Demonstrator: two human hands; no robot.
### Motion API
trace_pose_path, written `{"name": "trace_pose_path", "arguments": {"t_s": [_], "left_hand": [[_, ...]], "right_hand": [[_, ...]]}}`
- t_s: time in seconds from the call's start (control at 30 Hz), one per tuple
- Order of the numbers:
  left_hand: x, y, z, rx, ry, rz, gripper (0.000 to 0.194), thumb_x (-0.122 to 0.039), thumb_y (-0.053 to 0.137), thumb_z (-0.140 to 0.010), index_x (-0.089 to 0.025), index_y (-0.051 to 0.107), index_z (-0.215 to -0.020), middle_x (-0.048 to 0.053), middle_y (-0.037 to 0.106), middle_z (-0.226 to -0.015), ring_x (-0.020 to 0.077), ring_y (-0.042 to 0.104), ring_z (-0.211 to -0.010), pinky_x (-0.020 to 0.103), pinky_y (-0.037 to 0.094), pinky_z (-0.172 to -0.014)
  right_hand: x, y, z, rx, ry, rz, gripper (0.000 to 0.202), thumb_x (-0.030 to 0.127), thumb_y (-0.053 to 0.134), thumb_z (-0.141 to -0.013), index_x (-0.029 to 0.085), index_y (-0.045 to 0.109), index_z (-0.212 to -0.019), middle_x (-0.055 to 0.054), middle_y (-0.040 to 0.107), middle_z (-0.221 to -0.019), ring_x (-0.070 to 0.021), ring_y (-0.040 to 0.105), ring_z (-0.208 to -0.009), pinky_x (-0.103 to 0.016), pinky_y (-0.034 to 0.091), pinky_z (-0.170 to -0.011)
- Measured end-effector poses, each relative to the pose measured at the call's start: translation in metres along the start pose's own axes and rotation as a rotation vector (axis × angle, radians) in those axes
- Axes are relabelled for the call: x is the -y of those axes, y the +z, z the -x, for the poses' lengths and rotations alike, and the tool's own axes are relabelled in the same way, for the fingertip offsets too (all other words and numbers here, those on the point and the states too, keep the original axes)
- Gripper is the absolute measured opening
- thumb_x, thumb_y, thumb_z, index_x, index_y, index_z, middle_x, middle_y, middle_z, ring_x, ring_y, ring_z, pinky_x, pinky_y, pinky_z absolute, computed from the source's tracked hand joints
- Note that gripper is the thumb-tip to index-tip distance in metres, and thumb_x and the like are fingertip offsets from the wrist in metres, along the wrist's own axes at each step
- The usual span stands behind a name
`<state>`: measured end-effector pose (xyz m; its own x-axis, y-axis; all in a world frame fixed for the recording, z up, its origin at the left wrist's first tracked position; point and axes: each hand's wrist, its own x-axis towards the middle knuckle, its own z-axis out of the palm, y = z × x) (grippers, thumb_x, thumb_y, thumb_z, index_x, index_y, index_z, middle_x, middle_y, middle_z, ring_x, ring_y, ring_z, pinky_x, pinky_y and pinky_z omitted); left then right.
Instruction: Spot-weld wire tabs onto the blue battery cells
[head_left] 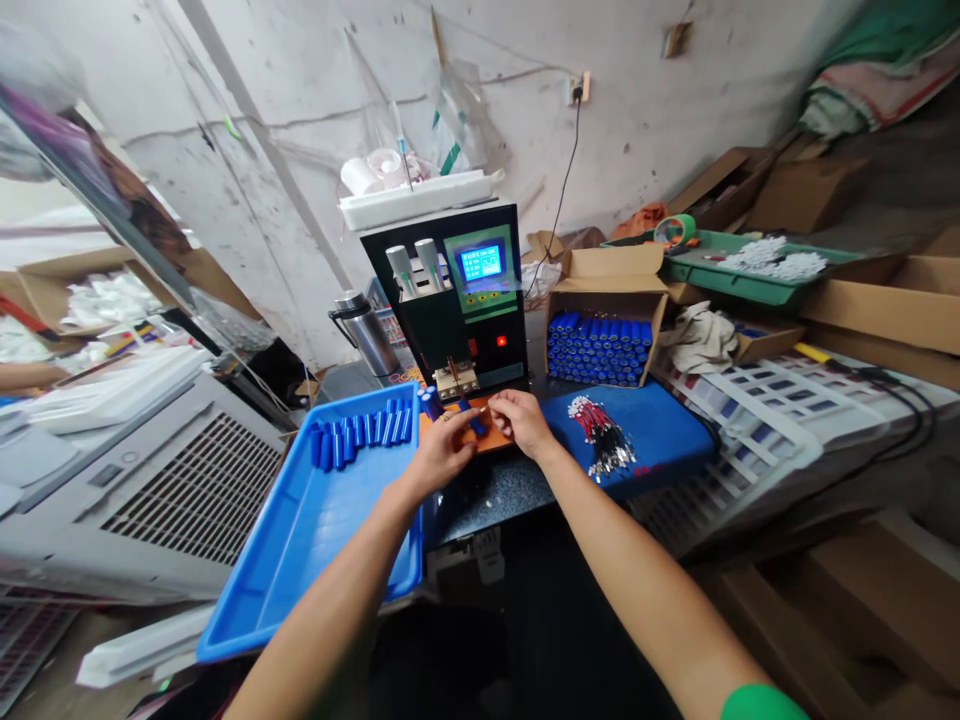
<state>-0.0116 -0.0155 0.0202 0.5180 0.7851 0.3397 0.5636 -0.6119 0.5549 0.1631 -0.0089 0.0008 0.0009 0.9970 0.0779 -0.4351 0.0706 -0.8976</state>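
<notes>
Working near the desk's [487, 497] front edge, I have both hands close together over the orange mat [495, 437], just before the black machine [420, 325]. The blue cylinder [478, 425] is at that mat, below the machine's brass-coloured contacts [456, 380], and my left hand [446, 450] seems to grip it between thumb and fingers. My right hand [521, 420] has its fingertips closed in a pinch just beside it; anything thin between them is too small for me to make out.

I read this step as lining the cylinder up, so the next move calls for a steady left hold and small, exact fingertip work from the right.

Other blue cells [431, 403] are by the mat's far left corner, and a row of cells [367, 432] runs near the blue tray's [311, 555] far edge. Right of the mat, red and black leads [607, 440] rest on the blue pad [671, 435]; an open cardboard box [607, 268] of cells sits by its far left corner.
</notes>
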Motion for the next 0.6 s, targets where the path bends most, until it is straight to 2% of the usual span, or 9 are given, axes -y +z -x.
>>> {"name": "trace_pose_path", "arguments": {"t_s": [0.17, 0.3, 0.4, 0.47, 0.6], "left_hand": [[-0.002, 0.002, -0.002, -0.066, -0.093, 0.103, 0.034, -0.026, 0.053, -0.085, -0.017, 0.062, -0.116, 0.000, 0.059, -0.077, 0.0137, 0.056, -0.071, 0.025, 0.046, -0.070], [-0.001, 0.002, -0.005, -0.109, -0.189, 0.149, 0.026, -0.037, 0.053, -0.087, -0.016, 0.064, -0.095, 0.000, 0.060, -0.071, 0.0135, 0.054, -0.067, 0.024, 0.043, -0.064], [0.000, 0.002, -0.009, -0.169, -0.193, 0.089, 0.024, -0.038, 0.058, -0.083, -0.016, 0.062, -0.079, -0.001, 0.057, -0.067, 0.0129, 0.050, -0.064, 0.024, 0.040, -0.061], [0.001, 0.002, -0.011, -0.186, -0.191, 0.088, 0.023, -0.038, 0.058, -0.083, -0.015, 0.063, -0.080, -0.001, 0.057, -0.067, 0.0125, 0.049, -0.064, 0.024, 0.039, -0.061], [-0.002, 0.002, -0.014, -0.145, -0.225, 0.153, 0.027, -0.039, 0.056, -0.084, -0.014, 0.065, -0.091, 0.000, 0.062, -0.070, 0.0120, 0.051, -0.061, 0.023, 0.040, -0.058]], "right_hand": [[0.002, 0.002, 0.000, -0.033, 0.010, 0.009, 0.024, 0.038, 0.066, -0.064, 0.018, 0.053, -0.062, 0.005, 0.048, -0.051, -0.0051, 0.037, -0.041, -0.017, 0.021, -0.037], [0.002, 0.003, 0.000, -0.041, 0.006, 0.018, 0.025, 0.038, 0.067, -0.064, 0.018, 0.053, -0.061, 0.006, 0.047, -0.050, -0.0048, 0.036, -0.041, -0.017, 0.021, -0.037], [0.004, 0.004, 0.000, -0.045, 0.007, 0.013, 0.025, 0.037, 0.067, -0.063, 0.018, 0.052, -0.061, 0.005, 0.048, -0.051, -0.0048, 0.036, -0.041, -0.017, 0.021, -0.037], [0.005, 0.005, 0.001, -0.048, 0.003, 0.020, 0.025, 0.037, 0.067, -0.063, 0.018, 0.052, -0.061, 0.005, 0.048, -0.051, -0.0049, 0.035, -0.041, -0.018, 0.022, -0.037], [0.005, 0.007, 0.001, -0.063, 0.002, 0.060, 0.024, 0.038, 0.066, -0.063, 0.018, 0.052, -0.061, 0.005, 0.046, -0.049, -0.0060, 0.036, -0.042, -0.018, 0.022, -0.038]]}}
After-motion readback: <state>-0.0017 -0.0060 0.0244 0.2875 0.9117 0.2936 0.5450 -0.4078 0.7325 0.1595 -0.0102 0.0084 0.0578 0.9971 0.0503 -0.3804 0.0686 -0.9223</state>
